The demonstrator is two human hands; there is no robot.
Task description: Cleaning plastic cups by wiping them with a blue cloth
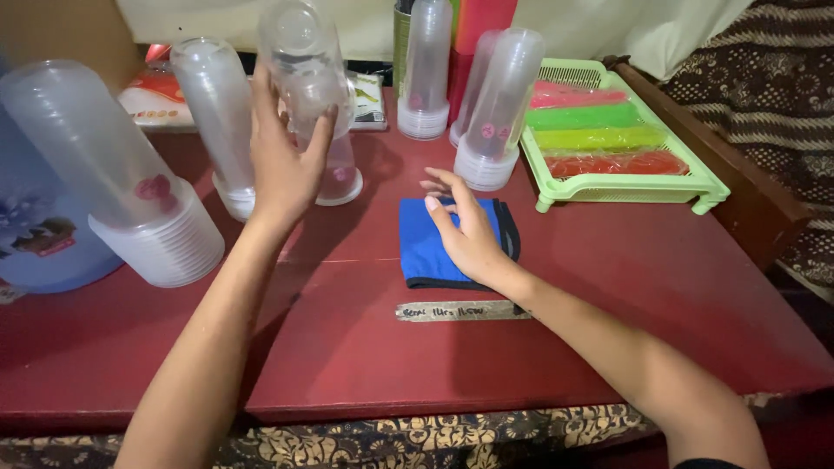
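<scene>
A folded blue cloth with black edging point(434, 247) lies flat near the middle of the dark red wooden table point(608, 287) and is taken here as the landmark. The right hand point(469, 230) is laid palm-down on the cloth, fingers spread and slightly bent, with nothing gripped. Up and to the left of the cloth, a tall tilted stack of clear plastic cups point(308, 78) is held by the left hand point(282, 165), whose fingers and thumb are wrapped partly around its side. The stack is transparent and ribbed where the rims nest; its base stands on the table, and a small pink mark is seen near that base. Just left of it a second clear cup stack point(217, 113) leans, and further left of the cloth a wider stack of clear cups point(113, 165) lies tilted. Behind the cloth two more clear stacks point(499, 104) stand. To the right of the cloth a light green plastic tray point(695, 187) is seen, holding pink, green, yellow-green and red packets. Just in front of the cloth a strip of tape point(456, 310) is stuck to the table.
</scene>
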